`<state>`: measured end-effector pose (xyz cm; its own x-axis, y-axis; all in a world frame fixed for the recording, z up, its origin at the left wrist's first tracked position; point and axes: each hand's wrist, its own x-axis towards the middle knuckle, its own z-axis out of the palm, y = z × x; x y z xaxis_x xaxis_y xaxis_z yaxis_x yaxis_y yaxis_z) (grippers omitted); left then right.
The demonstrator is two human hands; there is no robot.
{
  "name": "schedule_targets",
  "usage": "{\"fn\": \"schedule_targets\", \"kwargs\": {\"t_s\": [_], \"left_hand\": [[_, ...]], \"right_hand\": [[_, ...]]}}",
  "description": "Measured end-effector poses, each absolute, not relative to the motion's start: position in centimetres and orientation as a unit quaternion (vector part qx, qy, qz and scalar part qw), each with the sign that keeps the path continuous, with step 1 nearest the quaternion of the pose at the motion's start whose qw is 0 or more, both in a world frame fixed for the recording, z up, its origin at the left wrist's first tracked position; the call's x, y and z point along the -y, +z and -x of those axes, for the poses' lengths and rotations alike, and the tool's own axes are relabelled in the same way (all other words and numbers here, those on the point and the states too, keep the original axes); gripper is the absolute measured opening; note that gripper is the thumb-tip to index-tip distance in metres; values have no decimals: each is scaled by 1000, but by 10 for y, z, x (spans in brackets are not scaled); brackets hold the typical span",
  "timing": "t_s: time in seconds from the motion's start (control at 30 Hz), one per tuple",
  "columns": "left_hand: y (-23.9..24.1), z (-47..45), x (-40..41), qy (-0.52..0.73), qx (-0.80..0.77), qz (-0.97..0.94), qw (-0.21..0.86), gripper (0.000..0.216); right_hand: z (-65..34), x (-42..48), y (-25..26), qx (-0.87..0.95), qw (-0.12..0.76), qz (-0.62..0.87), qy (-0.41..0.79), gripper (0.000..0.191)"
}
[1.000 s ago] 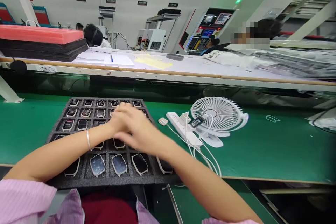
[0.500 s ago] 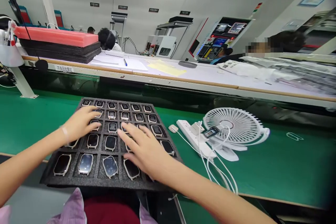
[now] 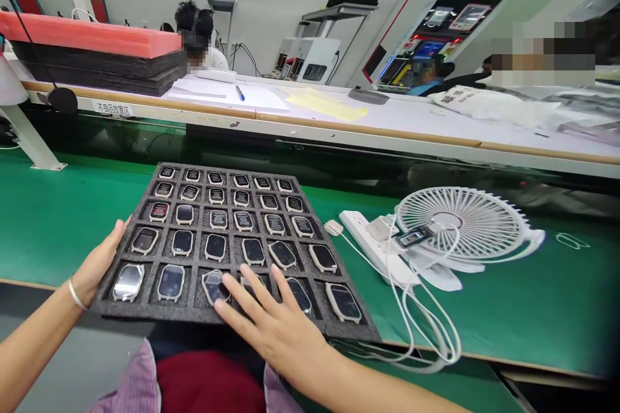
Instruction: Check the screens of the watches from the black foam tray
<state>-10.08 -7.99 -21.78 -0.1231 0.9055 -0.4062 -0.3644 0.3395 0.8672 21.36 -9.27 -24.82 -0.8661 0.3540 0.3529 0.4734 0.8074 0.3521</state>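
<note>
A dark grey foam tray [image 3: 194,264] lies in front of me on the green bench, its near edge reaching past the bench edge. Its compartments hold several smartwatch bodies without straps, such as a watch [image 3: 170,282] in the front row. My left hand [image 3: 97,268] grips the tray's left side, with some fingers hidden by the foam. Above the front rows, my right hand [image 3: 278,316] is open, fingers spread, with its fingertips over or on a front-row watch [image 3: 214,287]; contact is hard to judge. That hand partly covers two neighbouring watches.
Right of the tray are a white power strip [image 3: 361,232], loose white cables [image 3: 443,329] and a white fan [image 3: 465,222]. Behind runs a raised shelf [image 3: 310,119] with red and black foam [image 3: 97,45], papers and a pen. Other people sit beyond it.
My left hand has moved from above the watches to the tray's left side. My right hand has shifted right and nearer to me. The tray appears slightly turned, and the view has shifted.
</note>
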Motion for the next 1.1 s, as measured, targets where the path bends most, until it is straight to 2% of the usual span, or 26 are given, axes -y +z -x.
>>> {"fn": "schedule_targets", "kwargs": {"t_s": [0.13,0.2,0.27,0.3,0.37,0.43,0.5,0.57,0.67,0.9,1.0,1.1], "left_hand": [[-229,102,55,502,-564,-301,583,67],[-236,107,46,478,-608,-356,525,74],[-237,113,39,443,-655,-442,425,80],[-235,116,36,420,-673,-491,360,83],[-226,119,32,361,-689,-587,223,80],[-213,116,30,281,-690,-657,112,64],[-200,108,31,184,-699,-691,35,49],[-191,99,34,95,-707,-700,-15,44],[-189,91,38,29,-706,-707,-25,43],[-196,85,32,42,-738,-673,-12,36],[-189,88,30,92,-727,-680,6,26],[-175,91,29,223,-701,-669,106,24]], "right_hand": [[-219,78,-245,941,112,270,-170,50],[-222,74,-236,948,92,273,-137,65],[-221,70,-223,957,82,256,-107,74],[-218,66,-215,961,84,248,-94,72],[-206,53,-199,963,100,242,-71,54],[-184,31,-185,957,111,264,-44,38],[-157,4,-176,941,100,322,-22,31],[-130,-21,-170,925,48,378,-16,34],[-99,-37,-167,921,10,388,-21,36],[-84,-11,-177,931,-18,364,0,36],[-89,-12,-177,935,-17,352,43,33],[-96,-14,-176,932,-1,353,82,34]]}}
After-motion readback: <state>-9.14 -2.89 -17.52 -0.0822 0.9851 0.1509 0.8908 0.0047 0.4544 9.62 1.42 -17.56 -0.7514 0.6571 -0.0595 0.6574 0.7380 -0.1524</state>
